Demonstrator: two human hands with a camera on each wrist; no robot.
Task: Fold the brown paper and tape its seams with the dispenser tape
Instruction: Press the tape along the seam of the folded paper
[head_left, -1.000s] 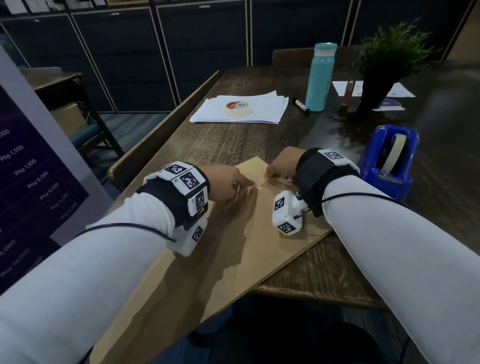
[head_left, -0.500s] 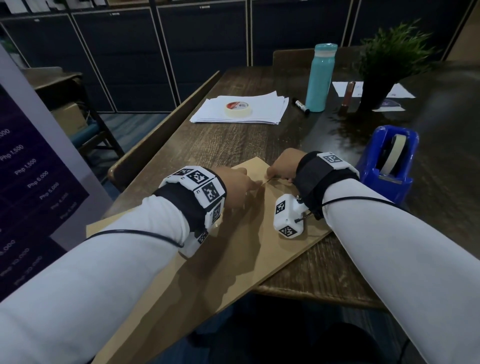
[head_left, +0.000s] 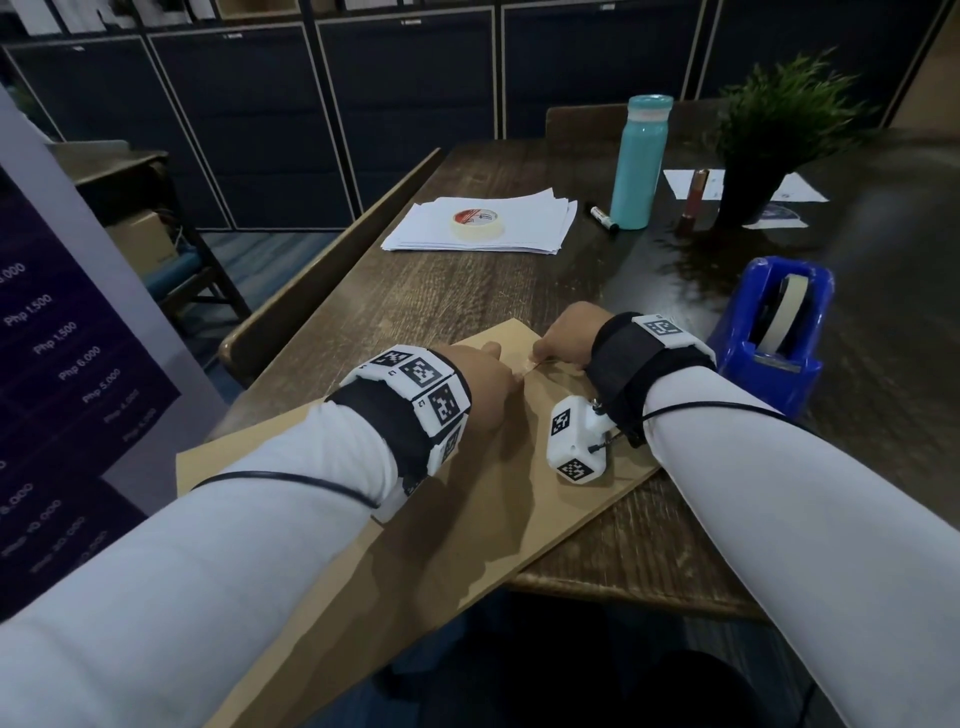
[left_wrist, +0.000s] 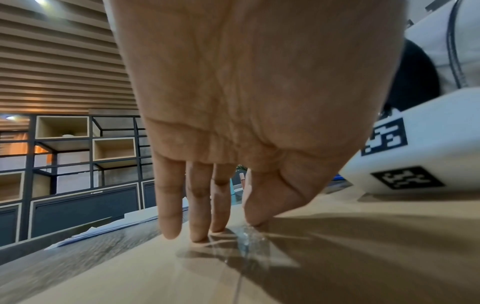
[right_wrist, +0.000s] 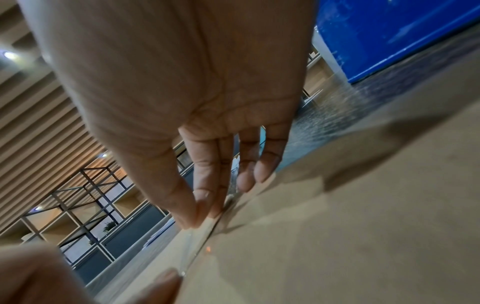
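Where the seam runs, hands (head_left: 524, 364) on tape (right_wrist: 193, 244).

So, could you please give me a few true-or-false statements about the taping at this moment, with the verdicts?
1. The right hand pinches one end of a clear strip of tape over the brown paper. True.
2. The left hand grips the blue tape dispenser. False: its fingertips press down on the paper and tape; the dispenser stands untouched to the right.
3. A roll of tape lies on the stack of white sheets. True.
4. The teal bottle lies on its side. False: it stands upright.
5. The brown paper sits wholly on the table. False: its near end overhangs the edge.
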